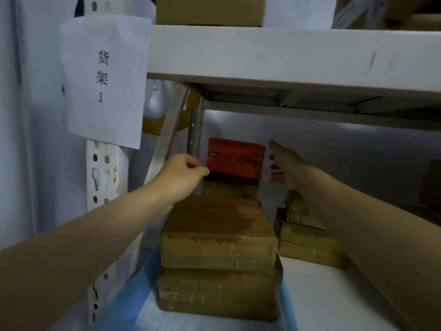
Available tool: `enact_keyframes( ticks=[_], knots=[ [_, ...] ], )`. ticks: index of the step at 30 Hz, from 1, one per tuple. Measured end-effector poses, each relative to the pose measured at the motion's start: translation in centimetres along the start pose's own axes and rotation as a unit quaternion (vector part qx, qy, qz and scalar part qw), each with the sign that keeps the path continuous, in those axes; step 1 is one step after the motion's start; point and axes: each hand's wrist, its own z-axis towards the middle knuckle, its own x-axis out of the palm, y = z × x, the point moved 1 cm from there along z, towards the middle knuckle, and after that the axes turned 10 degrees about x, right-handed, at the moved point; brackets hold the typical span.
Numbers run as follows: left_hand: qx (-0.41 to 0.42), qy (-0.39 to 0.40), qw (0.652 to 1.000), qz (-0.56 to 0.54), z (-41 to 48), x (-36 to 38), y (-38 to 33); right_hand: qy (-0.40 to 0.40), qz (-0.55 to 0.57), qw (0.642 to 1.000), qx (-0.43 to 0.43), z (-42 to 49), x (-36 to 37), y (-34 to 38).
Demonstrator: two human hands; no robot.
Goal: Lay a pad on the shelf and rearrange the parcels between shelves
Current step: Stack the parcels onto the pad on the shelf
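Under the white upper shelf board [286,53], head view: one red parcel [235,157] at the back of the lower shelf, atop a brown one. Left hand [181,176] loosely curled at its left end, touching or just short, cannot tell; right hand [285,163] spread wide just beside its right end, holding nothing. Likely a light, stiff carton; best gripped by both short ends. Front stack: two brown parcels [218,237]. Right stack: about three flat brown parcels [310,237]. One blue-edged pad [133,304] lies beneath the front stack. One paper label [102,77] on the upright.
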Motion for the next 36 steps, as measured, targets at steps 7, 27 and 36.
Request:
enact_keyframes(
  ticks=[7,27,36],
  knots=[
    [0.067,-0.003,0.996,-0.06,-1.8,6.5,-7.1,-0.138,0.027,0.989,-0.035,-1.9,-9.2,-1.8],
    [-0.254,-0.02,0.949,-0.186,1.5,28.4,-3.1,-0.048,0.036,0.99,0.129,0.5,-16.3,-11.8],
    [-0.203,-0.077,0.937,-0.273,1.9,27.6,-5.3,-0.048,0.174,0.978,0.105,1.7,-17.7,-10.6]
  ],
)
